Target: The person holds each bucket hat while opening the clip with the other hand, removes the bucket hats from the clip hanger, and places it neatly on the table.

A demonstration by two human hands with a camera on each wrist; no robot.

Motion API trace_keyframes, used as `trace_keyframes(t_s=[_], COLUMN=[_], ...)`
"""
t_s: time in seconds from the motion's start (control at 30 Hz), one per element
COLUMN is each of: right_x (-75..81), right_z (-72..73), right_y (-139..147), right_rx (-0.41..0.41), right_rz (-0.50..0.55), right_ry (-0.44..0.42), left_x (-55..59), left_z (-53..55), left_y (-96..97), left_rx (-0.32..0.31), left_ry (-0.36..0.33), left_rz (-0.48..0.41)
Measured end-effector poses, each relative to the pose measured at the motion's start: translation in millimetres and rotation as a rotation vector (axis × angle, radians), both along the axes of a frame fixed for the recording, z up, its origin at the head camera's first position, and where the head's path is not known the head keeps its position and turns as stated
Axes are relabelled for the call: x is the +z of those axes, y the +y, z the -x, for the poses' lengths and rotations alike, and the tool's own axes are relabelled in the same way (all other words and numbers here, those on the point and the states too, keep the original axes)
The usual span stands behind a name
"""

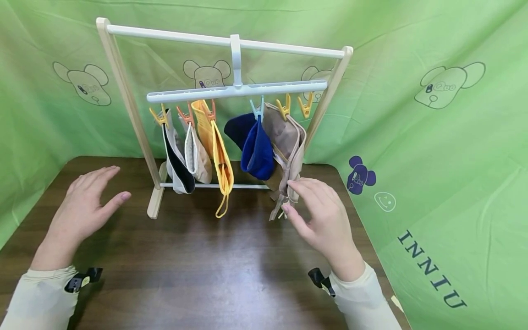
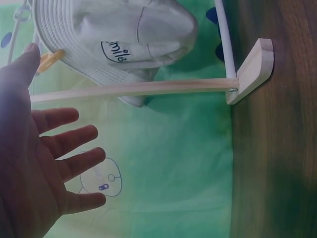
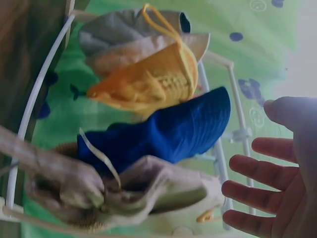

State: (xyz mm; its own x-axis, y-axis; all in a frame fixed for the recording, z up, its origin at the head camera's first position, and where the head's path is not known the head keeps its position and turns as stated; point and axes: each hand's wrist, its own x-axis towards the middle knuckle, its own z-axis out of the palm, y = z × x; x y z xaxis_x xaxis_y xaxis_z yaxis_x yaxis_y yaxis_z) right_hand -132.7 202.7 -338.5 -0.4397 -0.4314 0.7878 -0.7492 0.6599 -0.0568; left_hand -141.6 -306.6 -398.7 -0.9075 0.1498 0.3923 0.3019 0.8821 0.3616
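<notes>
My left hand [image 1: 84, 206] hovers over the table's left side, fingers extended and holding nothing. In the left wrist view, a pale bucket hat [image 2: 133, 29] with "smile" lettering hangs beyond its fingers. My right hand [image 1: 323, 217] is raised at the lower edge of a taupe hat [image 1: 284, 133] with dangling straps. The right wrist view shows this hand's fingers [image 3: 265, 171] spread, with nothing between them. Beside the taupe hat hang a blue hat [image 1: 257, 153], a yellow hat [image 1: 204, 128] with a cord loop and a beige hat [image 1: 202, 160]. Clothespins [image 1: 284, 107] clip them to a light-blue hanger [image 1: 198, 94].
The hanger hooks over the white top bar [image 1: 173, 34] of a wooden rack [image 1: 128, 101] on the brown table [image 1: 206, 266]. An unused yellow clothespin [image 1: 305, 105] hangs at its right end. A green printed curtain [image 1: 445, 151] encloses the back and sides.
</notes>
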Motion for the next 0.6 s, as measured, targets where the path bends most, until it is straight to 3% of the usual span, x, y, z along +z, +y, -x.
trace_keyframes(t_s=[0.3, 0.6], right_x=[-1.9, -4.7], right_z=[-2.2, -6.8], right_y=[-26, -45], right_rx=[0.050, 0.107], right_rz=[0.038, 0.039], right_ry=[-0.022, -0.041], left_x=[4.0, 15.4], left_z=[-0.5, -1.0], left_y=[3.4, 9.0], left_rx=[0.021, 0.038], left_ry=[0.004, 0.025], left_rz=[-0.042, -0.050])
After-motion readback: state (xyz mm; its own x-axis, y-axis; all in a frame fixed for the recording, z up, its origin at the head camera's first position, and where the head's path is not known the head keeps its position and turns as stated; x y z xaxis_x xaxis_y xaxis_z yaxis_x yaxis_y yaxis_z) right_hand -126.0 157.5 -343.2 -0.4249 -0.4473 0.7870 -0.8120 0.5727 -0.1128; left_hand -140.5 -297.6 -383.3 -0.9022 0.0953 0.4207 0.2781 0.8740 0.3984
